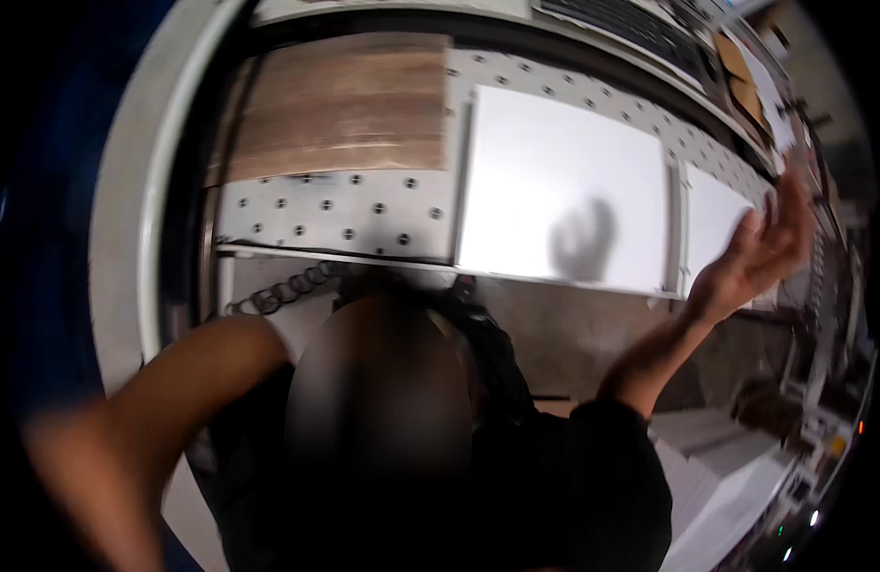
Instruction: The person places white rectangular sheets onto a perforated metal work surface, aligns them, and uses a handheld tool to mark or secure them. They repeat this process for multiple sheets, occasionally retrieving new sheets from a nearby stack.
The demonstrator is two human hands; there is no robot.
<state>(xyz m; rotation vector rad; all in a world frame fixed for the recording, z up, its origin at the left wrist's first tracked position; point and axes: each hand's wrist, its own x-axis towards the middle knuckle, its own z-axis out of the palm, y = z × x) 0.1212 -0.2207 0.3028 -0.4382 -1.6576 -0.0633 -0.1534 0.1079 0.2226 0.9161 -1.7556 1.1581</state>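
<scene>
My right hand (759,243) is raised at the right, its fingers spread and nothing visible in them. It hangs in front of a white panel (711,214) on the right part of the perforated table. Left of that lies a larger white panel (564,181), with a hand-shaped shadow on it. A brown wood-grain board (349,105) rests at the far left of the table. My left hand (87,481) is at the lower left, away from the boards and smeared by motion, so its fingers cannot be made out.
The table (330,214) has a pale top dotted with dark holes. A pale frame (154,191) curves along its left side. A keyboard (630,29) sits beyond the far edge. Coiled black cable (287,291) hangs below the near edge. White stacked sheets or boxes (716,467) stand at the lower right.
</scene>
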